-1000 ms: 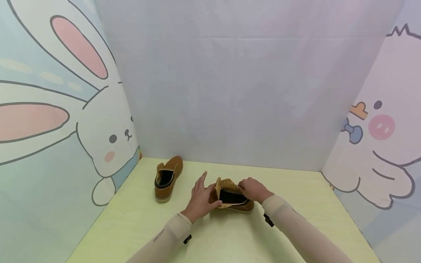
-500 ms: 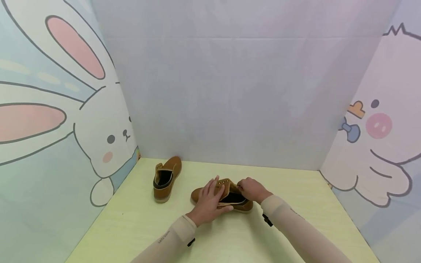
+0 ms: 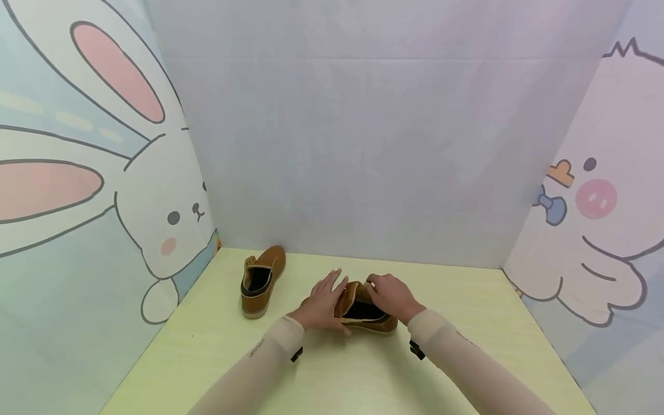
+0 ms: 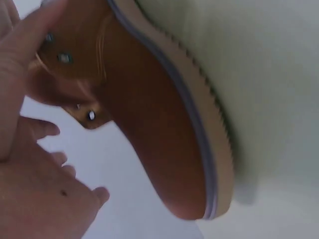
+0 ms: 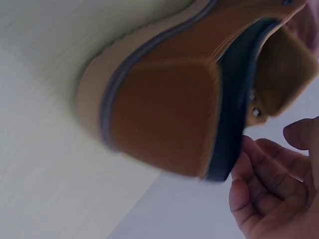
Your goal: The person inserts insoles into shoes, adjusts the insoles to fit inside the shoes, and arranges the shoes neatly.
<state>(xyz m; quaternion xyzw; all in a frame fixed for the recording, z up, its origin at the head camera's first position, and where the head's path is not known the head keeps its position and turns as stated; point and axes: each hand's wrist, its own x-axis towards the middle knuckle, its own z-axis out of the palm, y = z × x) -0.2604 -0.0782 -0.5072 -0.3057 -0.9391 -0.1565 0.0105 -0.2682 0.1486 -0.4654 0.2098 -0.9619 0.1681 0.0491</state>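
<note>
A brown lace-up shoe (image 3: 383, 326), with eyelets and no laces, stands on the table with its toe to the left. My left hand (image 3: 319, 305) spreads across its front part, mostly covering the toe in the head view. In the left wrist view, a finger of that hand reaches the near eyelet flap (image 4: 82, 47). My right hand (image 3: 392, 295) is at the far side of the shoe's opening. The right wrist view shows its loosely bent fingers right by the dark collar (image 5: 227, 134), with the thumb apart from them. The tan tongue (image 5: 286, 69) stands raised.
A matching brown shoe (image 3: 256, 301) stands to the left, toe toward the back wall (image 3: 358, 173). Printed side walls with a rabbit (image 3: 155, 230) and a white cartoon animal (image 3: 596, 259) bound the pale yellow table (image 3: 218, 357).
My left hand has moved from the raised tongue onto the shoe's front, then back left a little. My right hand has shifted slightly left along the opening. The other shoe stays put.
</note>
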